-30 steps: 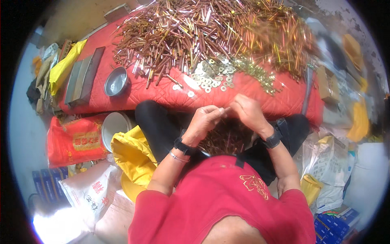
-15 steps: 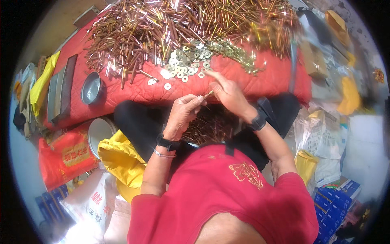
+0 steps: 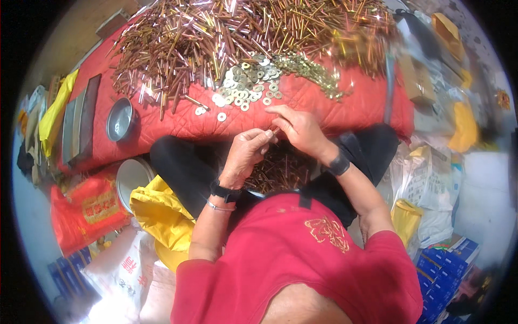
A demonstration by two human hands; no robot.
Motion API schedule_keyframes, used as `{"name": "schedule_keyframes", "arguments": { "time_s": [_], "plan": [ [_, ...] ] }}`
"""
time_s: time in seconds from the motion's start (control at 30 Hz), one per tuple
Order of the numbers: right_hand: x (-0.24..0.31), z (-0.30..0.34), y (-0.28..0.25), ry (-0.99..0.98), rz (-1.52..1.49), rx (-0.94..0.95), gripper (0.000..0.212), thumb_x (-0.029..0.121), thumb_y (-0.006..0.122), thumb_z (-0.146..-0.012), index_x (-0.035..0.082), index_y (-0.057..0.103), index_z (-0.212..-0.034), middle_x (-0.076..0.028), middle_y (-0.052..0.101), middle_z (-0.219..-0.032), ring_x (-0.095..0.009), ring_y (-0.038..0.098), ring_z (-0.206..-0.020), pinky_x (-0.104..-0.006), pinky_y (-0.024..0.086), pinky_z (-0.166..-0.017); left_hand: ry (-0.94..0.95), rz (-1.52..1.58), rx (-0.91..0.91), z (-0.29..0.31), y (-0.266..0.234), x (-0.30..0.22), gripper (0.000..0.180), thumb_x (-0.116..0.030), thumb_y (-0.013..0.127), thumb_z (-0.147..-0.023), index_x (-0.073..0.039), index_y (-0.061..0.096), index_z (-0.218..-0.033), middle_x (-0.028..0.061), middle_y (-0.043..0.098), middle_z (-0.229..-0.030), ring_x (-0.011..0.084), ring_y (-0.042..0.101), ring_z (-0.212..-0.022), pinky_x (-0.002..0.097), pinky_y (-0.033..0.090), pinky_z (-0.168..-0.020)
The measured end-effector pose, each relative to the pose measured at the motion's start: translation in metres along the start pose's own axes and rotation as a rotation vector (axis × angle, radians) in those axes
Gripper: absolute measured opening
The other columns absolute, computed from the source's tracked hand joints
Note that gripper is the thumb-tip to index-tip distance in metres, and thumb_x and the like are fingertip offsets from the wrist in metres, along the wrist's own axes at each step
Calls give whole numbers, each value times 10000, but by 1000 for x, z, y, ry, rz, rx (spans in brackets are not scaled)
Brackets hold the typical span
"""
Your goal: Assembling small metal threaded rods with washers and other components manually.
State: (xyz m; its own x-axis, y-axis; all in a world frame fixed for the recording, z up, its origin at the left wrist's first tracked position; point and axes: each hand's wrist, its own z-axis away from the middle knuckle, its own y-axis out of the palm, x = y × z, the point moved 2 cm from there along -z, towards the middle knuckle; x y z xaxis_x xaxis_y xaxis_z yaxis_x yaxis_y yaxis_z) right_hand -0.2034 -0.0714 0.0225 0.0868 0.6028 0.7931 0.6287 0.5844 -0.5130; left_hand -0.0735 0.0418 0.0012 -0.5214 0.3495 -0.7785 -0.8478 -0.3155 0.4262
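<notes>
My left hand (image 3: pixel 249 151) is closed, its thumb and fingers pinching a thin bolt (image 3: pixel 275 130) whose far end points toward my right hand. My right hand (image 3: pixel 305 132) lies against that end with its fingers stretched out, partly hiding it. Just beyond the hands, silvery flat washers (image 3: pixel 245 89) lie scattered on a red quilted cover (image 3: pixel 210 125). Beside them is a small heap of brassy nuts (image 3: pixel 310 70). Behind spreads a big pile of copper-coloured bolts (image 3: pixel 216 38). More bolts (image 3: pixel 278 170) lie between my legs, below my hands.
A metal bowl (image 3: pixel 120 120) sits on the cover at the left, near a long grey metal piece (image 3: pixel 81 121). A round pale container (image 3: pixel 132 181), a red bag (image 3: pixel 89 208) and yellow cloth (image 3: pixel 162 216) are at my left. Blue boxes (image 3: pixel 445 275) are stacked at lower right.
My right hand has moved slightly down and its fingers have bent a little over the bolt's end, which showed more before. The left hand still pinches the bolt.
</notes>
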Motion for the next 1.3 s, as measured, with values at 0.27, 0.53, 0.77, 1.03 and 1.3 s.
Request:
{"name": "schedule_keyframes", "arguments": {
  "time_s": [0.27, 0.53, 0.77, 1.03, 1.3],
  "plan": [
    [-2, 2, 0, -27, 43, -100, 220, 171, 596, -888, 63, 599, -1080, -177, 653, -899, -340, 652, -818, -380, 512, -685, -7, -23, -10, -1, 1, 0, 208, -235, 611, -914, -32, 648, -882, -60, 459, -615, 13, 301, -445, 175, 198, -414],
    [-4, -1, -5, 82, 0, 65, 272, 122, 586, -886, 42, 569, -1146, -167, 612, -1034, -303, 628, -940, -355, 490, -778, -51, -12, 0, -5, -1, 1, 195, -208, 615, -914, -20, 656, -881, -52, 463, -605, 4, 285, -426, 176, 182, -387],
    [0, -1, -5, -78, -4, -51, 211, 122, 542, -911, 41, 595, -1099, -140, 647, -917, -259, 650, -822, -344, 495, -744, -59, 45, 25, -7, -7, 0, 207, -225, 584, -931, -23, 625, -905, -60, 448, -595, 7, 300, -428, 174, 205, -389],
    [-6, 1, -3, 27, -7, -59, 208, 113, 571, -892, 37, 595, -1084, -142, 603, -1050, -271, 605, -960, -345, 471, -790, -76, 52, 35, -12, -8, 1, 212, -244, 587, -926, -37, 632, -909, -68, 466, -608, 4, 314, -446, 168, 205, -398],
    [-36, -32, -47, 31, 64, -222, 196, 214, 610, -874, 21, 632, -905, -125, 596, -918, -296, 594, -875, -391, 479, -790, 417, -650, -72, -1, -12, -11, 241, -215, 561, -949, -4, 673, -972, 9, 645, -884, 84, 562, -837, 237, 438, -775]
  ]
}}
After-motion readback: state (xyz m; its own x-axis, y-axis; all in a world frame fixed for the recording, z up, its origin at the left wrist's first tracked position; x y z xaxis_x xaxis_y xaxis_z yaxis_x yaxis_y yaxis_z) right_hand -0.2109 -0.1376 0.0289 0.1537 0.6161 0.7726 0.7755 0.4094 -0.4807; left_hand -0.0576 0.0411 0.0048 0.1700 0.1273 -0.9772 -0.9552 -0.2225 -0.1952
